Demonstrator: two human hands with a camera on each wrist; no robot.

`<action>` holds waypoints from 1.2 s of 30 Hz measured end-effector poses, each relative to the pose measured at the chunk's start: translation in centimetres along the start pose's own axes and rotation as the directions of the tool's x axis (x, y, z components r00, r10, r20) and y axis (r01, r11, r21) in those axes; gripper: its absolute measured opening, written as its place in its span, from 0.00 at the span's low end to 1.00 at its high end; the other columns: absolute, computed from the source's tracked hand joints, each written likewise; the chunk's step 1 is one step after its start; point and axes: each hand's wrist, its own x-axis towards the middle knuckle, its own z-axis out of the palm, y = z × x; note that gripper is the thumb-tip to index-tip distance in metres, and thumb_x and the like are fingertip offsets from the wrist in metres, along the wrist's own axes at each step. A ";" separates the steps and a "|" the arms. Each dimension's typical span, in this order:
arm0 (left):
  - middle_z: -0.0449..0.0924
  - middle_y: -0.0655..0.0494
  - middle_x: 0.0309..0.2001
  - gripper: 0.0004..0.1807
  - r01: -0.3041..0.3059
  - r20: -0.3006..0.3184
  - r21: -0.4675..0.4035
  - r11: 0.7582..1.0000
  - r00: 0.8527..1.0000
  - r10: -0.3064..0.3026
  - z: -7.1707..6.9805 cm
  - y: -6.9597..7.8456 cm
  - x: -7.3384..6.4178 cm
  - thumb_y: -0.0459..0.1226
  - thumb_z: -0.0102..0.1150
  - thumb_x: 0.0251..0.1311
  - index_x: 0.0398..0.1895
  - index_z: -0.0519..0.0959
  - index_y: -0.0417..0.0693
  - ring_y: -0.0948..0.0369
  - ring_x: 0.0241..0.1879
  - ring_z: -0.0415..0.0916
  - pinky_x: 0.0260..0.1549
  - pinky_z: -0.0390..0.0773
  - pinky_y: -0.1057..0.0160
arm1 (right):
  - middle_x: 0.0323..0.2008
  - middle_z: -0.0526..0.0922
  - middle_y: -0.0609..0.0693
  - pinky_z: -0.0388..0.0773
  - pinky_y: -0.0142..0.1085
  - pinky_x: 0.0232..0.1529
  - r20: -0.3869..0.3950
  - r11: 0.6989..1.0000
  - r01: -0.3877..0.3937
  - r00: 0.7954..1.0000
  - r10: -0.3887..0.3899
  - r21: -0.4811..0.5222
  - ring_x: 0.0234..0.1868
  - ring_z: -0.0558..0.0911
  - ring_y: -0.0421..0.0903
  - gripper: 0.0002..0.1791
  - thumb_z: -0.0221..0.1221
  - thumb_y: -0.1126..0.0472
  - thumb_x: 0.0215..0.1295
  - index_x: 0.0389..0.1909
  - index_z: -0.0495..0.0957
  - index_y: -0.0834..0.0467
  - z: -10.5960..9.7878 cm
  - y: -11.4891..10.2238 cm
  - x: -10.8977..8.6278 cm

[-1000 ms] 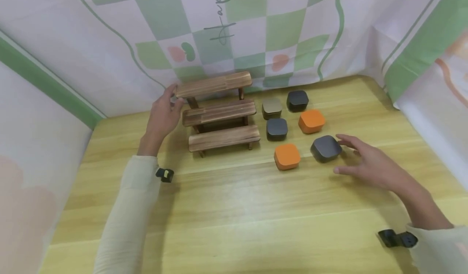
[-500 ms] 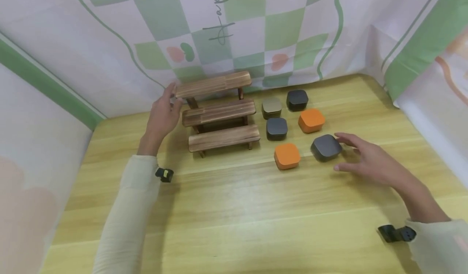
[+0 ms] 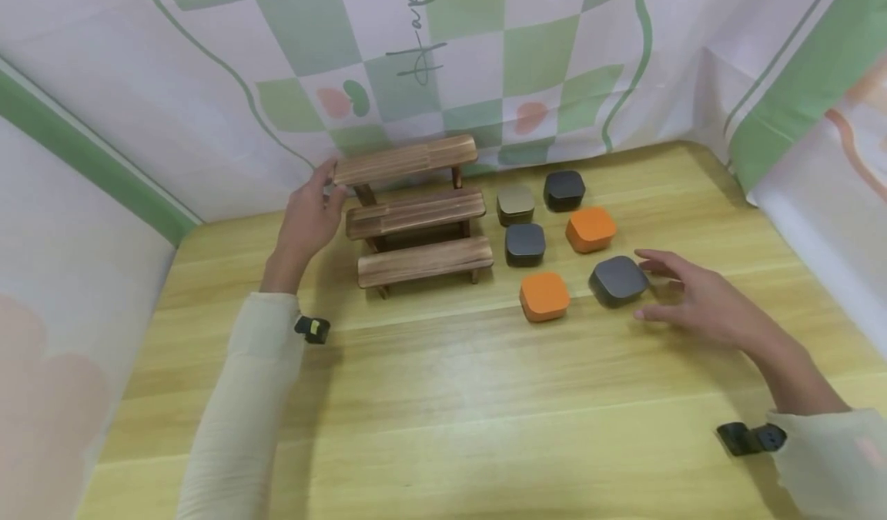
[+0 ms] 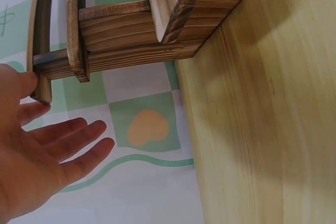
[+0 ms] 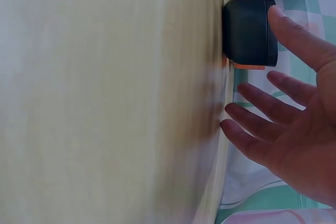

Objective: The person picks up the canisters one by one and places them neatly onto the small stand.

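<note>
The light is bright, even and soft, coming from above. On the worktop [image 3: 443, 397] there is a pale glare and weak shadows. The right wrist view is blurred; the head view bends at its edges.

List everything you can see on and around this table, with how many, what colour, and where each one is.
Wooden step shelf: one, brown, three tiers, back left of the table.
Dark grey boxes: three, one by the right hand, one next to the shelf, one at the back.
Orange boxes: two, one at the front, one further back.
Olive box: one, back row beside the shelf.
Table: one, light wood.
Cloth backdrop: one, green and white checks, behind and at the sides.
Left hand: open, thumb at the shelf's top tier end.
Right hand: open, fingers close beside the nearest dark grey box.
</note>
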 end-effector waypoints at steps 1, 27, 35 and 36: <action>0.63 0.34 0.70 0.30 0.006 0.001 0.004 1.000 1.000 -0.006 0.0 0.0 0.0 0.46 0.39 0.79 0.80 0.52 0.50 0.42 0.59 0.74 0.57 0.73 0.40 | 0.63 0.68 0.75 0.64 0.69 0.57 -0.005 1.000 0.007 1.000 -0.007 0.004 0.62 0.67 0.75 0.51 0.74 0.56 0.57 0.75 0.55 0.66 0.0 0.1 0.1; 0.69 0.36 0.66 0.30 0.028 0.024 0.058 0.998 0.999 -0.030 -0.1 0.2 0.7 0.47 0.40 0.79 0.79 0.52 0.53 0.44 0.58 0.75 0.57 0.73 0.41 | 0.62 0.66 0.78 0.63 0.67 0.57 0.013 0.997 0.033 0.999 -0.034 0.077 0.63 0.65 0.76 0.55 0.77 0.61 0.51 0.75 0.53 0.67 0.1 0.0 1.7; 0.67 0.35 0.67 0.30 0.034 0.028 0.073 0.997 0.999 -0.036 -0.5 0.1 0.5 0.47 0.41 0.79 0.79 0.53 0.54 0.44 0.59 0.74 0.56 0.74 0.41 | 0.64 0.64 0.78 0.62 0.71 0.57 0.033 0.996 0.034 0.999 -0.037 0.083 0.62 0.64 0.78 0.54 0.77 0.59 0.51 0.74 0.56 0.67 0.5 -0.3 2.2; 0.67 0.35 0.67 0.30 0.035 0.027 0.075 0.997 0.999 -0.037 -0.5 0.1 0.5 0.48 0.40 0.79 0.79 0.53 0.54 0.44 0.59 0.74 0.56 0.74 0.41 | 0.64 0.64 0.77 0.63 0.71 0.57 0.034 0.996 0.038 0.999 -0.041 0.083 0.62 0.64 0.78 0.53 0.77 0.60 0.52 0.73 0.56 0.67 0.5 -0.3 2.3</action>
